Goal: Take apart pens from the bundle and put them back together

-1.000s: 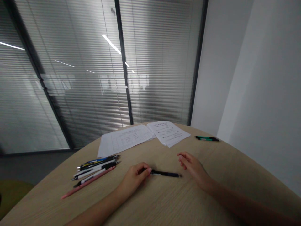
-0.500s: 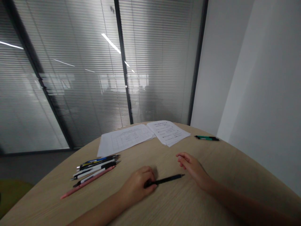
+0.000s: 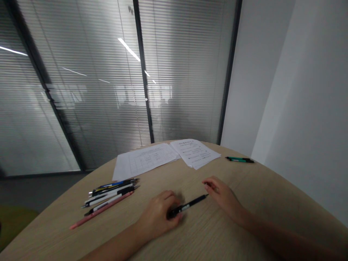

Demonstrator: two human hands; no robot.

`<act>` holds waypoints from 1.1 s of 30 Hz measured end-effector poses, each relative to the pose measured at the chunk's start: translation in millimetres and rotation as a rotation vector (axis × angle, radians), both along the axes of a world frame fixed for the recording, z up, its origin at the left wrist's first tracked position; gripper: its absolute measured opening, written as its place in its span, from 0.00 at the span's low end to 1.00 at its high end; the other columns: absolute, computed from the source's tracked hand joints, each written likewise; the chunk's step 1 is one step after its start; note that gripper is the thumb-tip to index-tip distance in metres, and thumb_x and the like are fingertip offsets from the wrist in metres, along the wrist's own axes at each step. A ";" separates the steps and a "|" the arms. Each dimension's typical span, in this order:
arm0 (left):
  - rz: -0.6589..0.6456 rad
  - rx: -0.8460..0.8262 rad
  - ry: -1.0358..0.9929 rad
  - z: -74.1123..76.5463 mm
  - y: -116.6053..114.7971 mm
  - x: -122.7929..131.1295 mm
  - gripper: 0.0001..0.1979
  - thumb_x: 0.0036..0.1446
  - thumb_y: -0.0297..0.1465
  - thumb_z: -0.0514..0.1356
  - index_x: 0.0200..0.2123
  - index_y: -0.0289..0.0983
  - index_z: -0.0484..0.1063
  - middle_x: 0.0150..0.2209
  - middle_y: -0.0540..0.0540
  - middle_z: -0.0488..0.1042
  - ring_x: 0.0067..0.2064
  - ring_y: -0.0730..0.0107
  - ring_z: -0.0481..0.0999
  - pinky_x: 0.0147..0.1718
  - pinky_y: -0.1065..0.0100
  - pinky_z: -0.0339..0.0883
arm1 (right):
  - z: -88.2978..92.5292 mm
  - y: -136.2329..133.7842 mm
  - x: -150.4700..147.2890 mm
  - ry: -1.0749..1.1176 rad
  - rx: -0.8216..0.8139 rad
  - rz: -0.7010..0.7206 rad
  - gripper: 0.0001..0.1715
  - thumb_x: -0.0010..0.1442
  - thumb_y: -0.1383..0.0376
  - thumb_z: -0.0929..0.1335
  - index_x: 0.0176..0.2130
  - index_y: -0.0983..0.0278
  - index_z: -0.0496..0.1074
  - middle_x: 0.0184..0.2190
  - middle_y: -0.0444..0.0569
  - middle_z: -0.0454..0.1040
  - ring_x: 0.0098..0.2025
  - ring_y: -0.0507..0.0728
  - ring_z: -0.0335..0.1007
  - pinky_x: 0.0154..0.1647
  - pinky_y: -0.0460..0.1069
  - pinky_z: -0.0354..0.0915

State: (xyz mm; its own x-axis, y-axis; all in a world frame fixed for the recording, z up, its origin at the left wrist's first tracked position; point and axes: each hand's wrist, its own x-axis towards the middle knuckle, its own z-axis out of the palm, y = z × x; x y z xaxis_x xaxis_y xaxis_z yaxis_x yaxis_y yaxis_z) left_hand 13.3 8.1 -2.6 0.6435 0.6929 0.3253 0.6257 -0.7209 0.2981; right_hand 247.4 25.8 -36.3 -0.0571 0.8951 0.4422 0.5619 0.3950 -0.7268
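Note:
My left hand (image 3: 159,214) rests on the wooden table (image 3: 212,235), its fingers curled over the rear end of a black pen (image 3: 189,204) with a pale band on its barrel. The pen lies slanted on the tabletop, and its tip points up and to the right. My right hand (image 3: 221,195) lies a little beyond that tip, fingers loosely curled and holding nothing. Its fingertips are very close to the pen's tip, but I cannot tell whether they touch it.
A bundle of several pens and a pink pencil (image 3: 108,197) lies left of my hands. Two printed paper sheets (image 3: 146,161) (image 3: 194,153) lie at the far edge, and a green-and-black pen (image 3: 239,159) lies to their right. Behind the table stand glass partitions with blinds (image 3: 81,90) and a white wall (image 3: 285,90).
The black pen has swung from nearly level to a slant, its tip rising toward my right hand. My left hand has slid nearer, now covering the pen's rear end. My right hand has barely moved.

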 end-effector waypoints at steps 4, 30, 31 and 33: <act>-0.038 0.113 -0.052 -2.7 -1.1 -1.4 0.05 0.49 0.28 0.55 0.30 0.34 0.70 0.29 0.45 0.69 0.32 0.68 0.68 0.29 0.70 0.61 | 7.3 -14.4 -4.9 -0.314 0.338 0.143 0.06 0.56 0.67 0.63 0.35 0.62 0.69 0.31 0.47 0.71 0.35 0.54 0.65 0.37 0.50 0.61; 0.085 -0.517 -0.421 -4.5 -27.9 28.0 0.06 0.46 0.26 0.58 0.19 0.32 0.69 0.22 0.52 0.62 0.25 0.75 0.62 0.25 0.74 0.54 | 19.5 -47.3 -25.4 -0.603 0.903 0.383 0.08 0.58 0.73 0.62 0.37 0.69 0.69 0.22 0.44 0.70 0.26 0.51 0.61 0.35 0.49 0.57; 0.091 -0.527 -0.430 -5.0 -27.3 28.2 0.06 0.45 0.27 0.58 0.19 0.32 0.69 0.21 0.52 0.62 0.25 0.75 0.62 0.24 0.74 0.54 | 19.8 -47.1 -25.8 -0.600 0.908 0.378 0.07 0.57 0.73 0.62 0.37 0.69 0.69 0.22 0.44 0.70 0.26 0.51 0.61 0.34 0.49 0.57; 0.084 -0.544 -0.451 -5.6 -26.6 28.7 0.06 0.44 0.26 0.58 0.18 0.33 0.68 0.21 0.53 0.61 0.25 0.75 0.61 0.24 0.74 0.54 | 20.0 -46.7 -26.5 -0.587 0.918 0.364 0.07 0.57 0.73 0.63 0.36 0.69 0.69 0.21 0.44 0.70 0.25 0.51 0.61 0.34 0.49 0.57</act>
